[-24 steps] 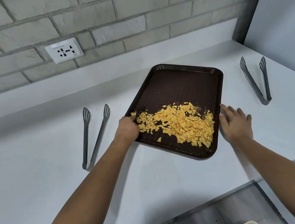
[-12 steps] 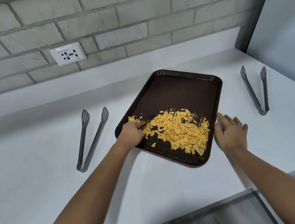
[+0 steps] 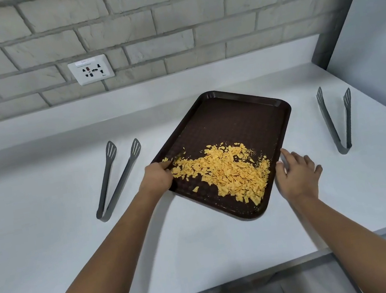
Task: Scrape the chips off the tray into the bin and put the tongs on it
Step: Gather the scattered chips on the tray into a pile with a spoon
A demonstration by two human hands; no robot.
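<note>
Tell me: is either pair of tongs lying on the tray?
No, both pairs of tongs lie on the counter beside the tray.

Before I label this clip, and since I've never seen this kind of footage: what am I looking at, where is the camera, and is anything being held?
There is no machine here. A person wears a camera on the head, so the one picture looks forward and down at their own bare arms. On the white counter lies a brown tray with yellow chips piled at its near end. The left hand has a grip on the tray's left rim. The right hand rests open by the right rim, holding nothing. Grey tongs lie on each side, left tongs and right tongs, both untouched. A socket sits in the brick wall. No bin is in view.
</note>
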